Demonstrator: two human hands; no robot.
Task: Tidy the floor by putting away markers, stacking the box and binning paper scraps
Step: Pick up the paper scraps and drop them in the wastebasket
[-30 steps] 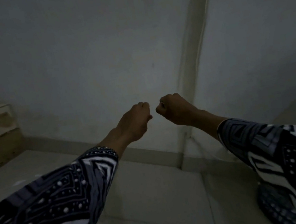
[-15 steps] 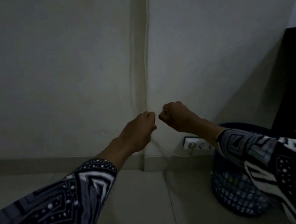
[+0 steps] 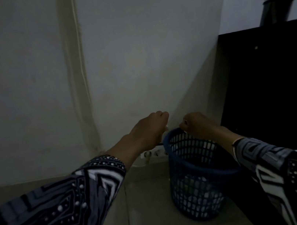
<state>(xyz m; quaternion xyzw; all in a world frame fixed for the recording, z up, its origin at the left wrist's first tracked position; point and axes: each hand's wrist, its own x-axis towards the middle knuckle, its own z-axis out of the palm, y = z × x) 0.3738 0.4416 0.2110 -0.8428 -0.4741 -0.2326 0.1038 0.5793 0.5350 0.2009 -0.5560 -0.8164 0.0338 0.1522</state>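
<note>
1. Swung right since a moment ago: corner seam now at left, bin [image 3: 196, 178] fully in view, both fists carried along to hover at its far rim.
2. Dark cabinet [image 3: 276, 93] just right of bin; socket strip [image 3: 152, 153] on wall behind it.
3. Left hand [image 3: 151, 129] clenched; contents not visible.
4. Right hand [image 3: 196, 124] curled above rim, a pale fleck at its fingers, likely paper scraps — cannot tell.
5. Probably binning stage, scraps not yet dropped; markers and box out of view, status unknown.

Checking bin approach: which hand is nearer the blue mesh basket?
Right. The right hand is over the blue mesh basket rim's far edge; the left hand is just left of it.
</note>
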